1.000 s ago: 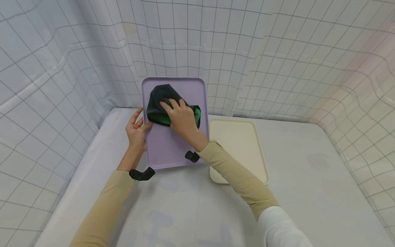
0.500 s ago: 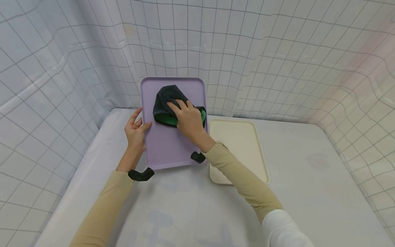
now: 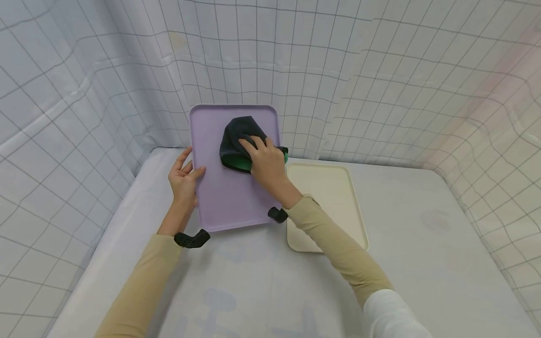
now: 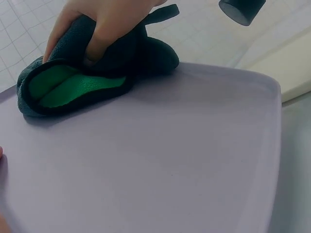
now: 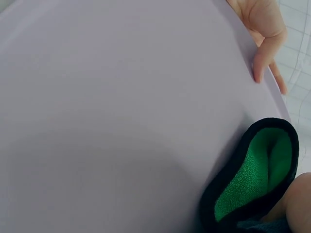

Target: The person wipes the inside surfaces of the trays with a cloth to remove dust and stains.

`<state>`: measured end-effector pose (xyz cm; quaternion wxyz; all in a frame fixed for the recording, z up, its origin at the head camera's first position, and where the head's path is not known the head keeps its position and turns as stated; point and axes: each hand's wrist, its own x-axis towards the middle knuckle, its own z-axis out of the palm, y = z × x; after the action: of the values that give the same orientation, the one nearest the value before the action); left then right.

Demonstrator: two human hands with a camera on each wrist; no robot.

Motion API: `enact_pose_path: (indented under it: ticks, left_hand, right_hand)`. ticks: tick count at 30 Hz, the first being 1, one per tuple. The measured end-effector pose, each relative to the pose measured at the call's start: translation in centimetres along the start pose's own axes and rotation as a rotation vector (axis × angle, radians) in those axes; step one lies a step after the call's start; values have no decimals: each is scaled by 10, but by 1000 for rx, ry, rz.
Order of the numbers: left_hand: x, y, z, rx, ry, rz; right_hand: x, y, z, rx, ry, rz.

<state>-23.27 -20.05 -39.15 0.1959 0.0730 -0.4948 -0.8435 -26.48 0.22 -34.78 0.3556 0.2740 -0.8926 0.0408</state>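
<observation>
A lilac tray [image 3: 230, 202] is held tilted up in the head view, its inner face toward me. My left hand [image 3: 183, 182] grips its left edge, thumb over the rim and fingers on the far side. Against the upper right part of the tray, my right hand [image 3: 269, 164] holds a bunched microfibre cloth [image 3: 238, 136], dark outside and green inside with black edging. The cloth's green fold [image 4: 77, 90] opens toward the tray's middle in the left wrist view. In the right wrist view, the left thumb [image 5: 265, 56] lies on the tray's rim.
A cream tray [image 3: 325, 188] lies flat on the white-covered table [image 3: 405, 225], just right of the lilac one. Grid-patterned white curtains [image 3: 313, 70] hang behind and at both sides. Black camera mounts [image 3: 192, 239] sit on the wrists.
My right hand has slid the cloth rightward across the lilac tray, toward its right edge. The tray and my left hand have shifted slightly left.
</observation>
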Motion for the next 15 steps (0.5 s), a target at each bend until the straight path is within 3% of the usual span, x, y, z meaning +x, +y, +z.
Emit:
enact_pose_path:
  ticks: [15]
  left_hand:
    - [4,-1,-5,-54,28,14]
  right_hand:
    - [-6,15,1,1,-11,46]
